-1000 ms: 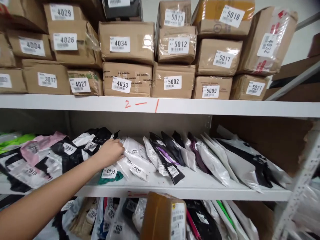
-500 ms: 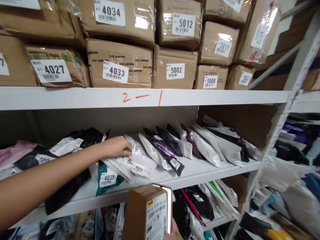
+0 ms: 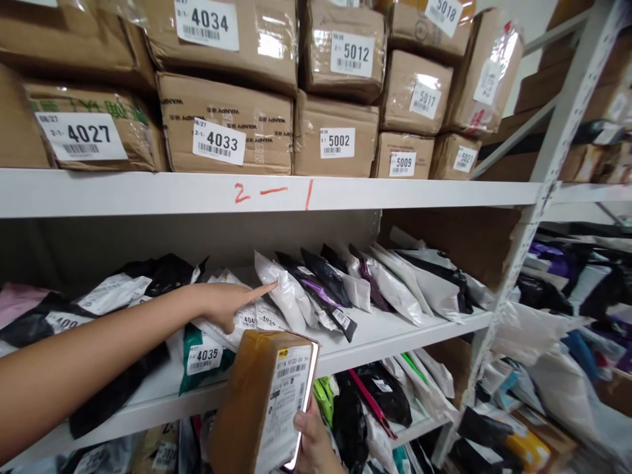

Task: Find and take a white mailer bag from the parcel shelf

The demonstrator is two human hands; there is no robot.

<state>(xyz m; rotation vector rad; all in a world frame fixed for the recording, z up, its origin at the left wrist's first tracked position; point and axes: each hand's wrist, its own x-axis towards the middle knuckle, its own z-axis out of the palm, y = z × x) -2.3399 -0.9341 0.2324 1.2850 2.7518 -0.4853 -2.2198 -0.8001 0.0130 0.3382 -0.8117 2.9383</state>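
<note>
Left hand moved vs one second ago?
Yes, rightward. Judged against the red 2 — 1 mark on the shelf beam, the left hand ended just left of the 2; now its pointing fingertip lies below the dash.

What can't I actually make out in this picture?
All in the head view:
Right hand: most fingers are hidden behind the brown box.
Slim device: mostly covered by the brown box; only an edge shows.
Brown box's label: fine print too small.
Far-left black packet's label: partly hidden behind the left forearm.
4034 box: top cut off by the upper edge.
</note>
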